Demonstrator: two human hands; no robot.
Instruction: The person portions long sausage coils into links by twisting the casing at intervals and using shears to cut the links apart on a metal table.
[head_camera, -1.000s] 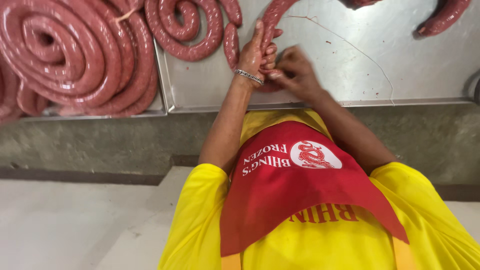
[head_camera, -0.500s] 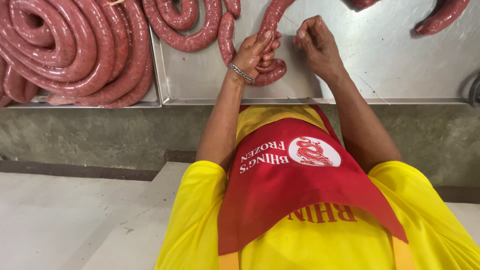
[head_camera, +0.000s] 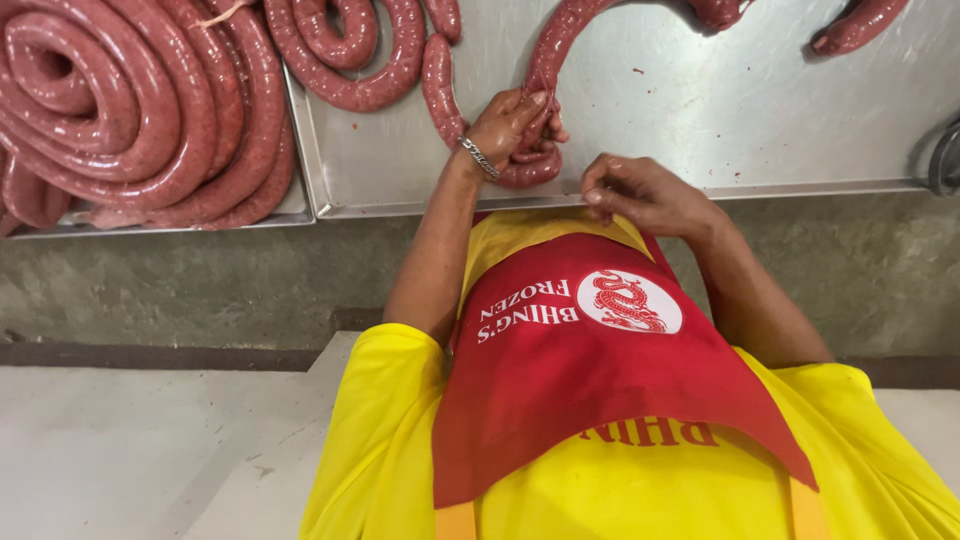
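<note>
Long red sausage (head_camera: 556, 55) gripped at its bend by left hand (head_camera: 512, 125) — fingers wrapped around it, thumb side uppermost. From the grip, long axis rising toward 1 o'clock and arching off the top edge of view; below the grip, a short end curling round toward 9 o'clock and lying on the steel tray (head_camera: 700, 120). Located at the tray's near edge, roughly centre of view.

Right hand (head_camera: 640, 190) at the tray's front lip, toward 4 o'clock from the left hand, fingers curled in a narrow pinch; contents of the pinch cannot be told. Metal bracelet (head_camera: 479, 157) on the left wrist.

Against half a second earlier: right hand dropped from beside the sausage on the tray down to the tray edge, now well apart from the left; left hand unchanged on the bend. View shifted slightly, tray edge sitting higher up.

Count: two hands, two trays visible. Left tray (head_camera: 300, 195) bearing one large coil of sausage (head_camera: 120, 100). On the right tray, besides the held length — one smaller coil (head_camera: 350, 50) at 11 o'clock, one short curved link (head_camera: 438, 85) just beside the left hand, one end piece (head_camera: 860, 25) at 2 o'clock. Red apron (head_camera: 590, 380) over yellow shirt (head_camera: 380, 430) filling the lower view.
</note>
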